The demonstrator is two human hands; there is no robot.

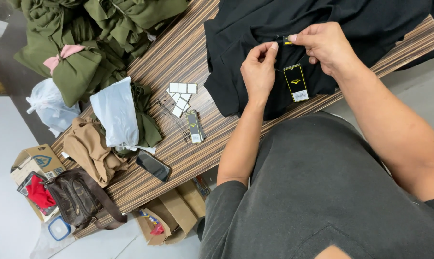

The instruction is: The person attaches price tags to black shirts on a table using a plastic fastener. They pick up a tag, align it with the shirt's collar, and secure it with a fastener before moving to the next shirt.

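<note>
My left hand [258,72] is on the black shirt [236,57], which lies on the striped wooden table [178,52]. My thumb and first finger are pinched shut at the tips, up near the neck of the shirt. I think they hold a thin string, but it is too small to see well. My right hand [325,45] is just beside it. Its fingers are curled and pinch the small label [286,40] at the neck of the shirt. The two hands are close but do not touch.

A black hang tag [296,82] with a yellow mark and a white patch hangs just below my hands, on top of the shirt (it lies flat and a bit tilted).

To the side of the shirt, more black tags [194,126] sit in a small stack on the table. Little white square cards [181,93] lie near them. A dark phone [153,166] rests near the table edge. There is a heap of green clothes [82,43] at the far end, with white plastic bags [115,112] and a tan cloth [89,148]. A brown leather bag [80,199] sits at the corner, next to a cardboard box [37,160] with something red in it.
</note>
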